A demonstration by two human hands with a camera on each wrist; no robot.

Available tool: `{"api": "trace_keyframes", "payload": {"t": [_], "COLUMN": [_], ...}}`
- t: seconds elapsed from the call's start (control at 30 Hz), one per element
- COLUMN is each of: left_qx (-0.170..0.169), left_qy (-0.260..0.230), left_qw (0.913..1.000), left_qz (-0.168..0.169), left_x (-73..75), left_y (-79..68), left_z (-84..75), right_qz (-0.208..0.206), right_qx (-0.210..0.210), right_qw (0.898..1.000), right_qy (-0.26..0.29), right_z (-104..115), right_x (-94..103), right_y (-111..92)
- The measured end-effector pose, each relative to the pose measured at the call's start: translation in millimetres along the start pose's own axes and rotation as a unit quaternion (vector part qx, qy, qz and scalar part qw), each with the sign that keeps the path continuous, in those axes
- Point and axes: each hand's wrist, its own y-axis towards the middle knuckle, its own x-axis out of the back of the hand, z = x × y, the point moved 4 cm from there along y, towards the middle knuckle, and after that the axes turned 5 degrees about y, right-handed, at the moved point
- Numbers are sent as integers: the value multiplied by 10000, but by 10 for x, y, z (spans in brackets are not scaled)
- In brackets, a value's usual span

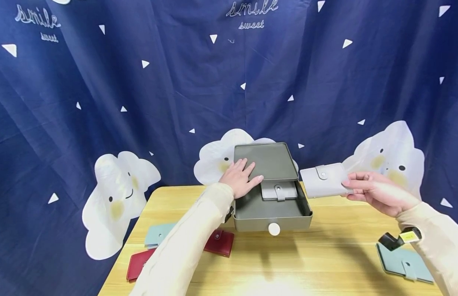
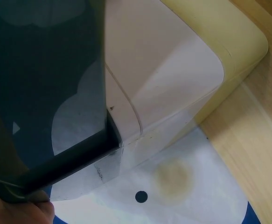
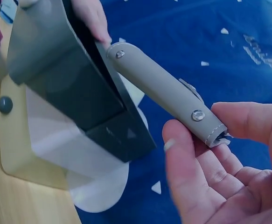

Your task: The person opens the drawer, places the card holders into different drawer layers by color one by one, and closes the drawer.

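My left hand (image 1: 239, 180) rests with spread fingers on the grey-green top (image 1: 269, 158) of a small drawer box. The drawer (image 1: 266, 210) is pulled out below and has a round white knob (image 1: 274, 229). Inside, toward its back, lies a light grey snap wallet (image 1: 268, 191). To the right of the drawer, my right hand (image 1: 378, 193) pinches another light grey snap wallet (image 1: 321, 187) by its right end, held in the air. In the right wrist view, this wallet (image 3: 159, 86) sits between thumb and fingers, its far end near the box.
On the left of the table are a light blue wallet (image 1: 158, 233), a red wallet (image 1: 137, 265) partly behind the left sleeve, and a second red wallet (image 1: 222, 246). Another light blue wallet (image 1: 395, 259) lies at the right, under the right forearm. Behind hangs a blue curtain (image 1: 177, 82).
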Motion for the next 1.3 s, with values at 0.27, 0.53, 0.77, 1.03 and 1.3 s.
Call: {"api": "trace_keyframes", "payload": {"t": [0.27, 0.53, 0.77, 1.03, 1.3], "left_qx": [-21, 10, -21, -49, -33], "left_qy": [4, 14, 23, 8, 15], "left_qw": [10000, 10000, 10000, 10000, 10000], "left_qz": [-3, -24, 23, -12, -37], "left_x": [12, 18, 28, 19, 28], "left_y": [-7, 11, 0, -2, -14], "left_z": [-1, 7, -1, 0, -9], "right_qz": [5, -53, 35, 124, 221], "right_qx": [-14, -280, -486, -565, -666], "right_qw": [9996, 9971, 9953, 9933, 9917], "right_qy": [-269, -704, -842, -996, -1075], "right_z": [68, 118, 108, 124, 89], "right_x": [-247, -491, -623, -729, -784], "right_y": [47, 159, 253, 304, 337]}}
